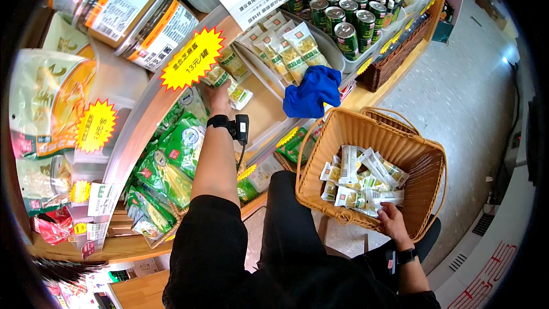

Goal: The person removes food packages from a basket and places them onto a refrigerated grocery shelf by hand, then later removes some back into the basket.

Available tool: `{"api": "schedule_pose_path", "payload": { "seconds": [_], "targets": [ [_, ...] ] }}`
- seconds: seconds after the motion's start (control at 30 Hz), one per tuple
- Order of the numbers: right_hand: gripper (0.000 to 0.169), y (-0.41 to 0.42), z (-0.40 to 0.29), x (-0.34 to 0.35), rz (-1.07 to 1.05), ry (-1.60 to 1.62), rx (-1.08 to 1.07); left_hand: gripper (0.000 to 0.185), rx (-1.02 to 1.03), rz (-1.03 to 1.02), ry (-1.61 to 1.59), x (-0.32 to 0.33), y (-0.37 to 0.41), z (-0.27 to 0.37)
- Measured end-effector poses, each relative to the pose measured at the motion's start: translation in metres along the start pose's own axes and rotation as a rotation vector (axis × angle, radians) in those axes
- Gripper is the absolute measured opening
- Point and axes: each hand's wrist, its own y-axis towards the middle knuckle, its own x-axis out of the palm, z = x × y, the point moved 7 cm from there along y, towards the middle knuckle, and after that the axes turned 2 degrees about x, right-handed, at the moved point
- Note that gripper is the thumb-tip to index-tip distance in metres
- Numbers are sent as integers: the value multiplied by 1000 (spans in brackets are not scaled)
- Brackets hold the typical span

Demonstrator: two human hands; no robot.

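In the shelf bin, my left hand point(219, 98) has its thumb across a small clear packet point(241, 96) with a green and white label. Its other fingers are mostly hidden. Another such packet point(235, 63) lies just beyond. My right hand point(392, 219) reaches over the near rim of a wicker basket point(405, 146), its fingers loosely bent and apart beside a white-backed packet point(385, 198). Several similar packets point(349, 164) lie jumbled in the basket, some with the label up and some with the back up. The basket rests against my legs.
Upright packets point(291, 51) fill the neighbouring bin, with a blue cloth point(312, 91) draped over its front. Green cans point(344, 36) stand farther along. Green produce bags point(171, 159) sit on the lower shelf. Yellow price tags point(193, 58) line the shelf edge; jars point(124, 4) stand above.
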Motion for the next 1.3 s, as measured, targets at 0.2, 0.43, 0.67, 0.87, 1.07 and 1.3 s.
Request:
{"api": "schedule_pose_path", "payload": {
  "seconds": [0.2,0.43,0.67,0.87,1.07,1.3],
  "targets": [
    [25,1,-9,3,57,-95,-97,53,61,57,44,-20,52,-18],
    [23,3,-12,5,59,-89,-41,42,-66,17,211,-15,68,-13],
    [23,-3,-15,1,92,-123,-42,39,-115,56,340,14,32,6],
    [23,-2,-13,1,100,-107,-24,45,38,105,558,-4,55,1],
    [23,1,-15,4,83,-83,-22,40,114,114,797,-25,87,-10],
    [23,-3,-24,2,94,-127,-35,41,129,168,984,-4,64,15]
  ]
}}
